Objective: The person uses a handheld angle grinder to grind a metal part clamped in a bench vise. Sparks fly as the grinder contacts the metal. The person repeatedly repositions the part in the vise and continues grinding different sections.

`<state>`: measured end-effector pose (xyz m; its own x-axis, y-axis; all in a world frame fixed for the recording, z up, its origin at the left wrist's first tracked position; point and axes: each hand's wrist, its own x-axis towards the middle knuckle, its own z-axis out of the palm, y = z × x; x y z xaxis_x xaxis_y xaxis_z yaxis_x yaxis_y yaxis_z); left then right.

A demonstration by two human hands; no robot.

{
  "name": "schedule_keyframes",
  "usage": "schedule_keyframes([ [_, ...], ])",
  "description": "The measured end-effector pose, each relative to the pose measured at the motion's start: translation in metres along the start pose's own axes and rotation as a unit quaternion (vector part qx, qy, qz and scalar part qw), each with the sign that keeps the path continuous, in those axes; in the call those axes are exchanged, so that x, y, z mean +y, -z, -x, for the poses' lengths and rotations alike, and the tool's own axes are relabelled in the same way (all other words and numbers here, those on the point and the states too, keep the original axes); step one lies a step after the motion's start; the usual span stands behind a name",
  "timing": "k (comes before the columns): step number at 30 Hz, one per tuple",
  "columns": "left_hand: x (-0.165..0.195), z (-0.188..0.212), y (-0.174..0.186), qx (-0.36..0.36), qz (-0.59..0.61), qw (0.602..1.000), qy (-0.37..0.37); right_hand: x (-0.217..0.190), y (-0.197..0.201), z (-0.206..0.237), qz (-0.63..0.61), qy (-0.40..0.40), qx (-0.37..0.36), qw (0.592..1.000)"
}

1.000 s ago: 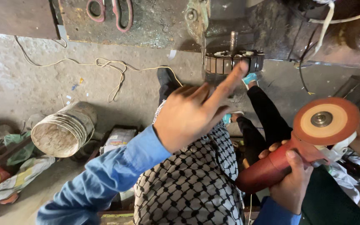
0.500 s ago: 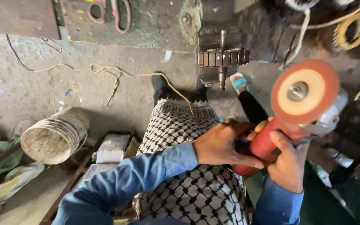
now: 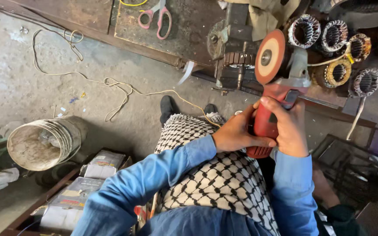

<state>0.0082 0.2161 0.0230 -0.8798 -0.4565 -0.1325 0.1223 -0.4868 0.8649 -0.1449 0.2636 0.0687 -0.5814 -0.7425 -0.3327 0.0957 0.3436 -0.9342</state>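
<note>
Fingers of both hands are now wrapping shut around the red angle grinder [image 3: 271,118]: our left hand [image 3: 237,135], pointing a second ago, is gripping its body beside our right hand [image 3: 287,126]. We are raising its orange disc [image 3: 269,57] toward the vised rotor [image 3: 238,59], steadier.

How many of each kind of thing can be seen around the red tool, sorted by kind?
Red angle grinder with orange disc, held by left hand and right hand: 1
Copper-wound motor stator rings: 5
Pink-handled scissors: 1
Dirty white plastic bucket lying on its side: 1
Total: 8
</note>
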Motion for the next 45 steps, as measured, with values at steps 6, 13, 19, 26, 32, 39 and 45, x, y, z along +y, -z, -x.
schedule_keyframes([
  [6, -0.012, -0.001, 0.001, -0.009, 0.075, 0.997, -0.010, 0.004, -0.001, -0.007, 0.013, 0.017, -0.033, 0.999],
  [13, -0.018, 0.000, 0.003, -0.006, 0.092, 0.996, -0.005, 0.001, -0.010, -0.004, -0.010, -0.013, -0.042, 0.999],
  [19, -0.023, 0.001, 0.002, 0.011, 0.146, 0.989, -0.007, 0.012, -0.006, -0.007, -0.001, -0.026, -0.029, 0.999],
  [26, -0.019, 0.007, 0.002, 0.016, 0.118, 0.992, 0.047, 0.008, -0.012, -0.006, 0.021, 0.012, -0.013, 1.000],
  [32, -0.020, 0.004, 0.002, 0.039, 0.098, 0.993, 0.054, 0.005, -0.012, -0.005, -0.014, -0.086, 0.013, 0.996],
  [39, -0.019, 0.004, 0.006, 0.027, 0.086, 0.996, 0.012, 0.008, -0.012, -0.009, 0.002, -0.036, 0.007, 0.999],
  [45, -0.006, 0.008, 0.004, 0.033, 0.099, 0.992, 0.078, -0.011, -0.024, 0.001, -0.005, -0.054, 0.025, 0.998],
])
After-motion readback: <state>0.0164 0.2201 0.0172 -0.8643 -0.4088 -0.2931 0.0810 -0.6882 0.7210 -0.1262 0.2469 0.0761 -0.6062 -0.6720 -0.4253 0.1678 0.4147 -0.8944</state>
